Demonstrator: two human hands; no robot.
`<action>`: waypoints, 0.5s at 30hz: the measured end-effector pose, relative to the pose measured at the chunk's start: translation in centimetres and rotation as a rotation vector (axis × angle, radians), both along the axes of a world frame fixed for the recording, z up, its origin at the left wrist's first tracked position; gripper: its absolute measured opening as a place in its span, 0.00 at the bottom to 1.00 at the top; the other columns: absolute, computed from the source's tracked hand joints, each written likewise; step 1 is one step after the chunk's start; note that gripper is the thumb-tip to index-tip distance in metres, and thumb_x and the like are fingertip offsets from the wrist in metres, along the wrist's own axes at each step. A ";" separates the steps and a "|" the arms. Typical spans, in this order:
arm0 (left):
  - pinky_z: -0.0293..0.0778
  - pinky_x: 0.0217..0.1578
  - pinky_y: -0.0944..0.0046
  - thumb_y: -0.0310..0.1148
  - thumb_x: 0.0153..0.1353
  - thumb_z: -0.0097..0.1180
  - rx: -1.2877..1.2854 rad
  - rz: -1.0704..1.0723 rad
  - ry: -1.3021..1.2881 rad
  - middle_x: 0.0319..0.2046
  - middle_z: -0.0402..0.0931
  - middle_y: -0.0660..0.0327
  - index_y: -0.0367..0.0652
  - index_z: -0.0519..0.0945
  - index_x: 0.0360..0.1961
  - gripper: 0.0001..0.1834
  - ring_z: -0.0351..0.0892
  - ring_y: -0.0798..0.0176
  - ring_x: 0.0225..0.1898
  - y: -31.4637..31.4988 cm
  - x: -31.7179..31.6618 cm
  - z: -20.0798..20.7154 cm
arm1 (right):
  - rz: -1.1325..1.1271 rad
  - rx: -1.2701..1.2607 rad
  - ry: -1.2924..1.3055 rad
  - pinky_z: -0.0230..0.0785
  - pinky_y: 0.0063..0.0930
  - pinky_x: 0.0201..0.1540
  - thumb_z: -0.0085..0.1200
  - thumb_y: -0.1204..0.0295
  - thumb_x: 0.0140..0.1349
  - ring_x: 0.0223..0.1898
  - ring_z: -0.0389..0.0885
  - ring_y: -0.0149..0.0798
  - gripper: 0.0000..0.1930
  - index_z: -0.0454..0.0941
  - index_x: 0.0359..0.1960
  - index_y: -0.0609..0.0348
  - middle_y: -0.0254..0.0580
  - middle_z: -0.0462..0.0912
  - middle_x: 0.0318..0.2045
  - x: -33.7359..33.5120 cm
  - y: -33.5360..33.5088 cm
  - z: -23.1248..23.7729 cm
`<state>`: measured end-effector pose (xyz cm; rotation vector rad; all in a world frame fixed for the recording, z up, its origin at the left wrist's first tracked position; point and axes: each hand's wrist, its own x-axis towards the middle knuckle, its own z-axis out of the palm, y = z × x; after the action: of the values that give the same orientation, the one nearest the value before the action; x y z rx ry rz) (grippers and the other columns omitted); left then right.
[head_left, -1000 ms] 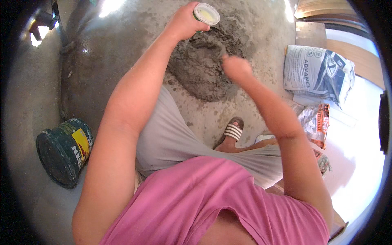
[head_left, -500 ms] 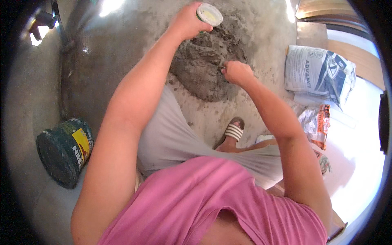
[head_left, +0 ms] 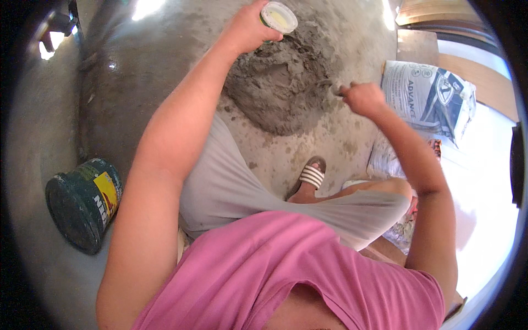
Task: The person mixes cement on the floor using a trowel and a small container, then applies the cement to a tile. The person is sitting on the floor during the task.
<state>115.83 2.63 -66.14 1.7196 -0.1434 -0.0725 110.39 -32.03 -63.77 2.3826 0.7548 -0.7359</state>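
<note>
My left hand (head_left: 246, 28) is wrapped around a small round tub (head_left: 279, 18) with a white rim, green side and pale contents. It holds the tub tilted over the far edge of a heap of wet grey mortar (head_left: 280, 88) on the floor. The heap's surface is lumpy, with a smoother hollow near its middle. Right of the heap, my right hand (head_left: 364, 99) is closed and apart from it. A small greyish bit (head_left: 336, 89) shows at its fingertips, too blurred to name.
A dark green bucket (head_left: 77, 212) lies tipped on its side at the left. At the right stand a white-and-blue cement bag (head_left: 426, 99) and a crumpled clear-and-orange bag (head_left: 385, 159). My sandalled foot (head_left: 312, 176) is just near of the heap. Wooden boards (head_left: 467, 77) lean at the far right.
My right hand has moved right, away from the heap, toward the cement bag. The left hand with the tub has shifted only slightly left. My right knee has come into view.
</note>
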 end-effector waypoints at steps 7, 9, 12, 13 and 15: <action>0.78 0.50 0.55 0.29 0.41 0.76 0.231 0.071 -0.284 0.45 0.84 0.52 0.39 0.78 0.55 0.36 0.83 0.53 0.48 -1.8 0.2 -2.7 | 0.191 -0.058 -0.056 0.82 0.49 0.38 0.54 0.68 0.63 0.41 0.89 0.51 0.10 0.87 0.41 0.50 0.46 0.89 0.38 6.9 3.6 -4.9; 0.77 0.49 0.56 0.26 0.39 0.73 0.036 -0.043 -0.259 0.43 0.84 0.52 0.37 0.79 0.51 0.32 0.83 0.54 0.47 -2.0 0.5 -1.4 | 0.176 0.030 -0.175 0.82 0.49 0.38 0.54 0.69 0.62 0.40 0.89 0.51 0.09 0.87 0.37 0.51 0.47 0.89 0.37 7.6 3.4 -3.7; 0.77 0.50 0.57 0.26 0.39 0.73 0.139 -0.076 -0.134 0.44 0.83 0.52 0.37 0.79 0.51 0.32 0.82 0.54 0.48 -2.2 0.6 0.1 | 0.154 0.084 -0.318 0.81 0.49 0.39 0.55 0.68 0.63 0.40 0.89 0.52 0.08 0.86 0.39 0.51 0.47 0.88 0.36 10.4 3.5 0.6; 0.77 0.50 0.57 0.26 0.39 0.73 0.130 -0.065 -0.122 0.44 0.83 0.52 0.37 0.79 0.51 0.32 0.82 0.54 0.48 -2.2 0.5 0.4 | 0.173 0.057 -0.314 0.80 0.49 0.39 0.57 0.66 0.63 0.41 0.89 0.52 0.09 0.84 0.42 0.50 0.47 0.87 0.37 11.1 3.9 1.6; 0.76 0.51 0.58 0.26 0.39 0.73 0.112 -0.027 -0.082 0.45 0.83 0.52 0.37 0.79 0.52 0.33 0.82 0.54 0.48 -1.9 0.1 0.3 | 0.178 -0.006 -0.288 0.80 0.48 0.39 0.57 0.66 0.65 0.41 0.88 0.51 0.13 0.80 0.51 0.46 0.48 0.87 0.37 11.1 6.1 3.0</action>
<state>115.90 0.74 -65.85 1.8332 -0.2266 -0.0301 121.46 -25.95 -60.72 2.3104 0.8241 -0.3123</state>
